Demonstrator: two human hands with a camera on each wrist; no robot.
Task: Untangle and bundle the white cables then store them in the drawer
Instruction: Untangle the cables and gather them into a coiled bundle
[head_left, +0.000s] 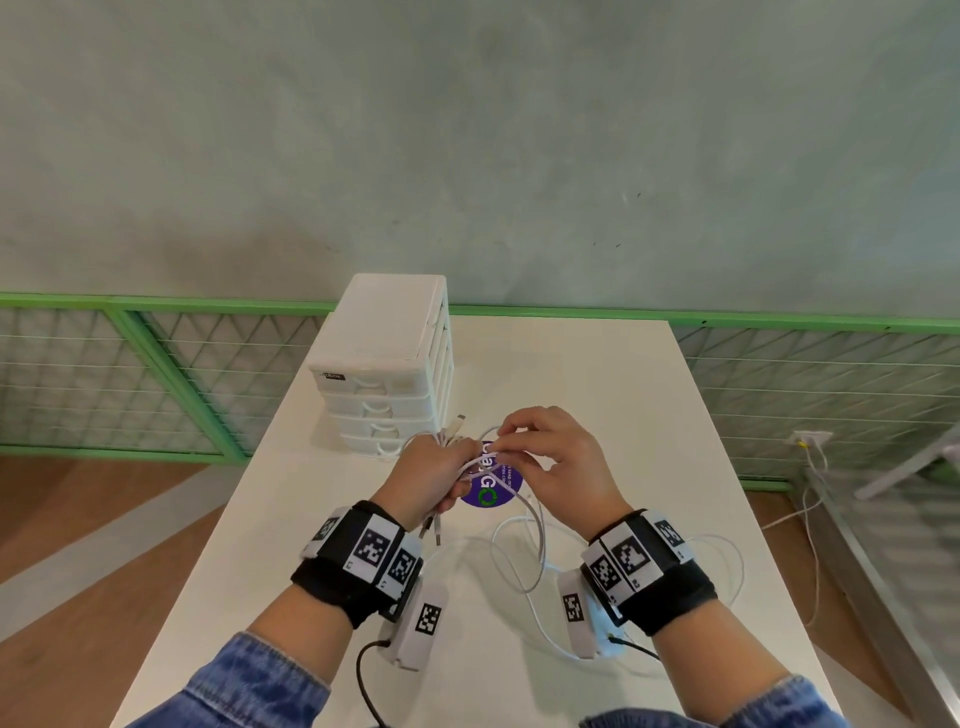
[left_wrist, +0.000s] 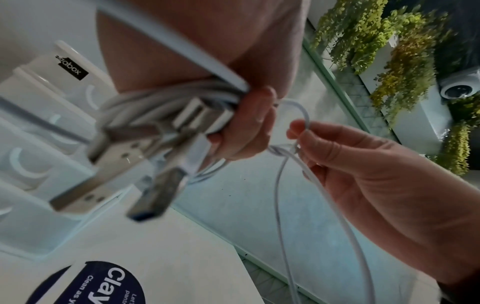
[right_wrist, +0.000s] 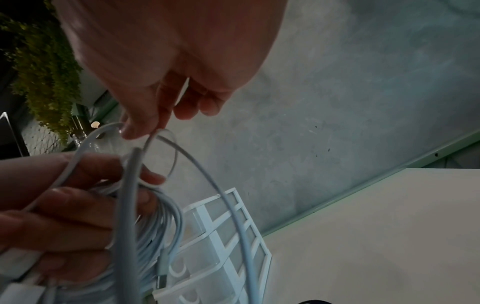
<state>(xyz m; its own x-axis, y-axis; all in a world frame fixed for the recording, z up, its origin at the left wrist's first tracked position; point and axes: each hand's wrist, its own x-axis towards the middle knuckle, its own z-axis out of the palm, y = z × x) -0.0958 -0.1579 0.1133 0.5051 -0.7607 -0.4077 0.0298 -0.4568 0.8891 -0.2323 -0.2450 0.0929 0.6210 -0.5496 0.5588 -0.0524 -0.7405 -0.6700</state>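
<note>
My left hand (head_left: 435, 477) grips a gathered bundle of white cables (left_wrist: 166, 100) over the table, USB plugs (left_wrist: 153, 195) sticking out below the fist. My right hand (head_left: 540, 457) pinches one white cable strand (left_wrist: 304, 115) between thumb and forefinger just right of the left fist, forming a small loop (right_wrist: 166, 156). The rest of that strand (head_left: 535, 551) trails down in loose curves onto the table between my wrists. The white drawer unit (head_left: 387, 364) stands just behind the left hand, all drawers closed.
A round purple sticker (head_left: 491, 486) lies on the white table (head_left: 649, 415) under my hands. The table's left edge runs close to the drawer unit. A green railing with wire mesh (head_left: 156, 364) and a grey wall stand behind. More cable (head_left: 727, 561) lies near the right wrist.
</note>
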